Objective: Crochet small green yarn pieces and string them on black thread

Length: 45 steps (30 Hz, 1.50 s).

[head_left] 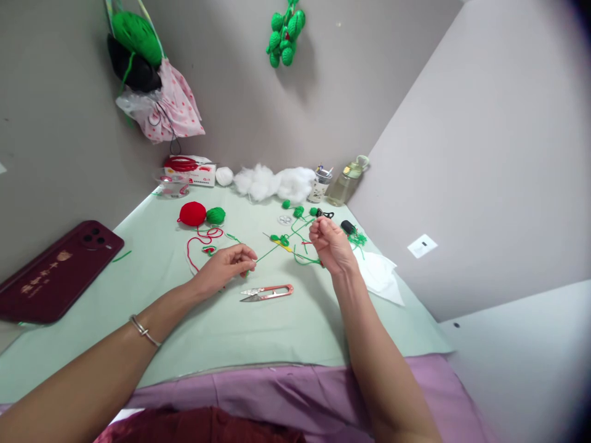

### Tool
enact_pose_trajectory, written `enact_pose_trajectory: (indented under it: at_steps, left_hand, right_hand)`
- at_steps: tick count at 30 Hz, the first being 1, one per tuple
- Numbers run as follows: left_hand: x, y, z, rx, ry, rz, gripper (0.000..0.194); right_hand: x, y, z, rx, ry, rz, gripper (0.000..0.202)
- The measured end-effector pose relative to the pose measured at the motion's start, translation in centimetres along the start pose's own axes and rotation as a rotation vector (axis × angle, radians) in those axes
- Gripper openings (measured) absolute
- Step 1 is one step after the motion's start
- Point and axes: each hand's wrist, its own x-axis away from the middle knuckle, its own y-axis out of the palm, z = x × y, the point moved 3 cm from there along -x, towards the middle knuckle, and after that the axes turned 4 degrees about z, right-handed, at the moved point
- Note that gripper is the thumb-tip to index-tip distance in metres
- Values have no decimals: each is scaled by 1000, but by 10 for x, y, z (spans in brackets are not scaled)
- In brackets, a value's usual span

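Note:
A strand of green yarn (272,250) runs taut and slanting between my two hands. My left hand (227,266) is closed low over the table, its fingers pinching the strand's lower end; a bit of green and red knitted work peeks out beneath the fingertips. Higher up and to the right, my right hand (333,245) is closed in a pinch on the other end. Thread snips (268,293) with orange handles lie in front of the hands. Behind the strand rest a yellow crochet hook (282,245) and a small green crocheted piece (277,239).
Red yarn ball (192,213), green yarn ball (215,215), white stuffing (263,183), a cup of pens (320,186) and a bottle (345,183) stand toward the back. A dark red phone (60,271) is at left; white paper (377,275) lies at right. Bags hang on the wall.

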Motion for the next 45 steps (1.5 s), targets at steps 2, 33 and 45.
enact_pose_trajectory:
  at_steps: [2, 33, 45]
  left_hand:
    - [0, 1, -1, 9, -11, -10, 30]
    - [13, 26, 5, 111, -68, -73, 29]
    - [15, 30, 4, 313, -46, -78, 31]
  right_hand:
    - [-1, -4, -6, -32, -6, 15, 28]
    - [13, -7, -8, 692, 21, -204, 33]
    - [43, 51, 32, 365, 286, -486, 27]
